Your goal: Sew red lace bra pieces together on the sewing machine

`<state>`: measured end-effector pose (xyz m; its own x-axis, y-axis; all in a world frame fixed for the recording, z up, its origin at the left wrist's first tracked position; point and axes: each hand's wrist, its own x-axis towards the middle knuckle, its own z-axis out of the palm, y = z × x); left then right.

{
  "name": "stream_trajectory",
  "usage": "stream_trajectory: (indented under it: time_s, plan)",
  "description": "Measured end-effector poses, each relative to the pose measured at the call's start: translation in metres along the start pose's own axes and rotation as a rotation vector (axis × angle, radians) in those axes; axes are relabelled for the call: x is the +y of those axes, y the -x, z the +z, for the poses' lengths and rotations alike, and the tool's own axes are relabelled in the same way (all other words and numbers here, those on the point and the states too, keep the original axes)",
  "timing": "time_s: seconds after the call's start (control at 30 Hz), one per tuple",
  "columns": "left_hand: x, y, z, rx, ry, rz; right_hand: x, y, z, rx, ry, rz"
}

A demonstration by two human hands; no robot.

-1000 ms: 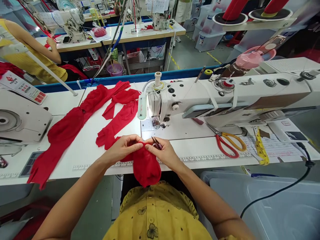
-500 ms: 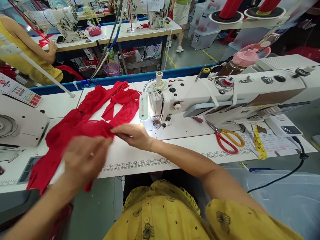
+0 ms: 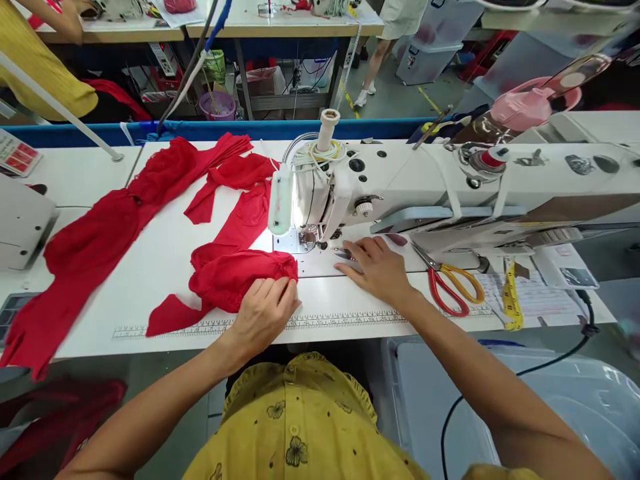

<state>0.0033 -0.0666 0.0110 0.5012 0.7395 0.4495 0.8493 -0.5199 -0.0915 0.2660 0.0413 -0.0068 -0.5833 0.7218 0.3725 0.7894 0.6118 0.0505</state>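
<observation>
My left hand (image 3: 267,307) is closed on the edge of a gathered red fabric piece (image 3: 225,277), just in front of the sewing machine's needle area (image 3: 311,237). A strip of the same red cloth trails left across the printed ruler. My right hand (image 3: 377,270) lies on the machine bed to the right of the needle, with thumb and fingers apart. Small metal thread snips (image 3: 344,254) show between its thumb and forefinger; the palm hides their rear part. More red fabric (image 3: 245,213) runs back from the held piece beside the machine head.
A long red garment piece (image 3: 95,250) lies on the left of the table, hanging over the front edge. Scissors with red and yellow handles (image 3: 450,287) and a yellow tape measure (image 3: 511,297) lie right. A translucent bin (image 3: 450,400) stands below. Another person (image 3: 43,60) sits at the back left.
My left hand has moved right with the red piece, bringing it near the needle and away from the long garment piece. My right hand has left the fabric and moved right onto the machine bed.
</observation>
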Motion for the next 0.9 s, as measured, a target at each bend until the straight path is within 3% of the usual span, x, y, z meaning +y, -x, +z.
stream_trajectory:
  time_s: [0.07,0.17,0.27,0.33,0.47,0.57,0.73,0.9]
  plan:
    - [-0.001,0.002,-0.007,0.051,0.064,-0.005,-0.005,0.0,-0.006,0.081,0.008,-0.075]
    - [-0.008,0.001,-0.01,0.121,0.12,0.011,-0.032,-0.007,-0.009,0.133,-0.192,-0.261]
    - [-0.023,0.001,-0.001,0.058,0.145,0.049,-0.06,-0.013,-0.003,0.069,-0.354,-0.438]
    - [-0.035,0.002,0.01,-0.037,0.19,0.051,-0.069,-0.015,0.003,0.045,-0.361,-0.477]
    - [-0.06,0.0,0.028,-0.18,0.325,0.069,-0.066,-0.017,0.011,0.042,-0.349,-0.491]
    - [-0.068,-0.007,0.035,-0.195,0.328,0.127,-0.06,-0.019,0.011,0.047,-0.323,-0.466]
    - [-0.064,-0.017,0.037,-0.159,0.224,0.157,-0.059,-0.021,0.009,0.026,-0.326,-0.376]
    - [-0.06,-0.02,0.039,-0.23,0.169,0.136,-0.059,-0.02,0.009,-0.023,-0.322,-0.315]
